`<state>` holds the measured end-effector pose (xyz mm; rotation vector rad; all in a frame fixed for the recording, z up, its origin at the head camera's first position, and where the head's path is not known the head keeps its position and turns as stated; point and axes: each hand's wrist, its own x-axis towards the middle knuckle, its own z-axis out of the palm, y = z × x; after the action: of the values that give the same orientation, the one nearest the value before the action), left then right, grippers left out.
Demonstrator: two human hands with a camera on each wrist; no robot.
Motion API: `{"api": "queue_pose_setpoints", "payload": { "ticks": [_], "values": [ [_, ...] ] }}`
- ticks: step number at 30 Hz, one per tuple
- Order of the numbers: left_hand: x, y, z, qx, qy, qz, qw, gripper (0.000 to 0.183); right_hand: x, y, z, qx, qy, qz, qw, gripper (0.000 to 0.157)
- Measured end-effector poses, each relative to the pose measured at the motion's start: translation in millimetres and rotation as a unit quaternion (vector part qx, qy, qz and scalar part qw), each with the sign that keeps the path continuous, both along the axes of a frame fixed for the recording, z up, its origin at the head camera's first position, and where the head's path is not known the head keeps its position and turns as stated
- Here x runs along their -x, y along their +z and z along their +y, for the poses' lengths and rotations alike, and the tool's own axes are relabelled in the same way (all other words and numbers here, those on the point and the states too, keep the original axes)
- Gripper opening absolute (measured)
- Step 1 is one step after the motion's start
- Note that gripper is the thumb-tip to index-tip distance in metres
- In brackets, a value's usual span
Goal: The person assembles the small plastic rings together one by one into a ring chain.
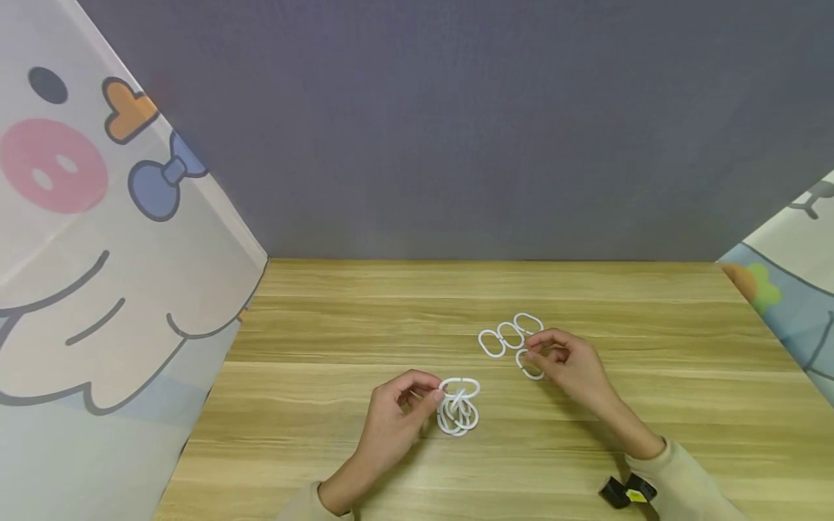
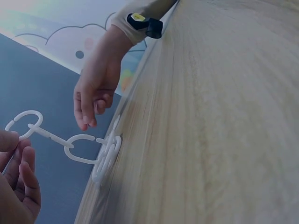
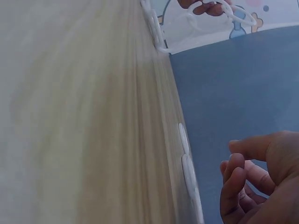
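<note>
My left hand (image 1: 397, 416) pinches a white plastic curtain ring (image 1: 460, 379), oval with a small gap, between thumb and fingers. Linked to it, a chain of similar rings (image 2: 51, 136) hangs down, its lower ones bunched on the table in the left wrist view. Over to the right, my right hand (image 1: 576, 373) hovers with loosely bent fingers and nothing in them. Its fingertips overlap a loose ring (image 1: 519, 359) in the head view. Three more rings lie in a slanting row just beyond: a left one (image 1: 481, 340), a middle one (image 1: 510, 323) and a right one (image 1: 528, 314).
The wood-grain table (image 1: 365, 311) ends at a grey upright panel (image 1: 495, 130). Cartoon-printed panels stand at the left (image 1: 150, 275) and the right (image 1: 798, 260). A black device (image 1: 615, 493) with a yellow label sits at my right wrist, by the sleeve.
</note>
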<state>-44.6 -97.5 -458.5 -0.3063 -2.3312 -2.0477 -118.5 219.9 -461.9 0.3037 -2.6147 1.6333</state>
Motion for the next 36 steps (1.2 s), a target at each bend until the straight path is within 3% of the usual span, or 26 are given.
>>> {"api": "queue_pose_setpoints", "payload": {
  "ticks": [9, 18, 27, 36],
  "values": [
    [-1.0, 1.4, 1, 0.000, 0.006, -0.016, 0.9999, 0.007, 8.0, -14.0, 6, -0.029, -0.002, 0.021, 0.999, 0.020],
    [-1.0, 1.0, 2, 0.001, 0.006, -0.015, 0.9999, 0.007, 14.4, -24.9, 10, -0.077, -0.009, 0.070, 0.995, 0.017],
    [-0.9, 0.8, 3, 0.000, 0.007, -0.017, 0.9998, 0.007, 17.4, -27.3, 13, -0.103, -0.006, 0.053, 0.993, 0.016],
    [-0.9, -3.8, 3, -0.001, 0.003, 0.012, 0.9999, 0.006, 17.4, -25.3, 12, -0.139, 0.001, 0.038, 0.989, 0.013]
  ]
}}
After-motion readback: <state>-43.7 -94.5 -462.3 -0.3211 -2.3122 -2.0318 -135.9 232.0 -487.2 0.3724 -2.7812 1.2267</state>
